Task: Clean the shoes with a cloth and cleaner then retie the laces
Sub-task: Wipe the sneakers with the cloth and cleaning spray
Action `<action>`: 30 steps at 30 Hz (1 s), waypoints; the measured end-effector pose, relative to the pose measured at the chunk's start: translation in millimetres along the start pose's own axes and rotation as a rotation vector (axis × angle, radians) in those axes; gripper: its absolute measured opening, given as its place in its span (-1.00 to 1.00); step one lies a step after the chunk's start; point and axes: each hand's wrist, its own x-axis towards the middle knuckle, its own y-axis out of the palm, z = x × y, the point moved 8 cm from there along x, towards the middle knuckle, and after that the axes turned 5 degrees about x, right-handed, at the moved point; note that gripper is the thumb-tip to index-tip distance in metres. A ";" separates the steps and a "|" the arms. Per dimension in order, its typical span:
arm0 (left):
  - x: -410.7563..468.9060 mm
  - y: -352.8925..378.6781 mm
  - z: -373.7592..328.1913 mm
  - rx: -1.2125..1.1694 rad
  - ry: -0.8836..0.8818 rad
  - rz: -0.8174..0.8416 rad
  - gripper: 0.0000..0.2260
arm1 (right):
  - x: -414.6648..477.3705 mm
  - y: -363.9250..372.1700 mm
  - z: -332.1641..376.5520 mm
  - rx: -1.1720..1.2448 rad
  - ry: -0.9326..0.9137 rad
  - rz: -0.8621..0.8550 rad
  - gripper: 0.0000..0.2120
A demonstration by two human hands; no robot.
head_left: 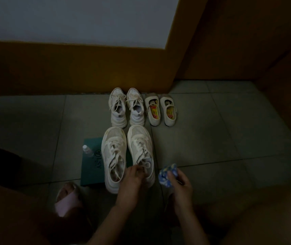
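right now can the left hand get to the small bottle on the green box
Probably yes. The left hand pinches the laces of one sneaker; the bottle stands uncovered on the green box, past the other sneaker. It must let go and reach over that shoe.

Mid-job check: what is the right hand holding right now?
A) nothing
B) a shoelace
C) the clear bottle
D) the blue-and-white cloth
D: the right hand grips the bunched blue-and-white cloth, while the left hand pinches the laces of a near sneaker and the clear bottle stands untouched on the green box.
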 end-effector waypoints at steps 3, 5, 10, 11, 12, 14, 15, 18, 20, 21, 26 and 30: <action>10.9 3.4 -2.1 0.198 0.127 0.024 -0.76 | -2.7 -2.8 -7.9 -0.009 0.033 -0.018 -0.69; 19.2 -0.9 1.6 0.169 0.118 0.014 -0.80 | -6.2 -1.0 -4.6 -0.054 0.015 -0.021 -0.85; 36.7 -29.3 -7.8 -0.051 0.073 -0.090 -0.89 | -14.6 21.5 22.0 -0.103 -0.128 0.048 -0.87; 42.2 -35.3 -9.9 -0.099 0.049 -0.104 -0.91 | -16.2 29.8 28.5 -0.121 -0.165 0.069 -0.85; 48.4 -38.7 -10.6 -0.156 0.021 -0.095 -0.93 | -16.6 38.3 34.2 -0.129 -0.206 0.088 -0.83; 60.1 -42.5 -11.5 -0.214 0.026 -0.060 -0.92 | -18.2 54.9 45.2 -0.191 -0.313 0.106 -0.79; 64.3 -44.9 -12.5 -0.225 0.041 -0.060 -0.91 | -20.2 63.0 49.5 -0.230 -0.361 0.116 -0.78; 68.6 -57.5 -19.0 -0.299 0.038 -0.094 -0.86 | -29.5 74.9 51.0 -0.301 -0.432 0.123 -0.80; 70.3 -60.3 -17.6 -0.336 0.018 -0.096 -0.87 | -37.1 76.0 50.5 -0.386 -0.509 0.121 -0.80; 70.7 -58.8 -16.0 -0.347 0.009 -0.081 -0.87 | -39.7 74.6 49.0 -0.426 -0.550 0.120 -0.80; 67.7 -49.6 -7.8 -0.383 -0.047 -0.037 -0.92 | -49.2 61.3 22.3 -0.634 -0.635 0.129 -0.76; 74.8 -53.6 -10.6 -0.409 -0.030 -0.042 -0.90 | -63.4 47.8 28.6 -0.571 -0.681 0.039 -0.71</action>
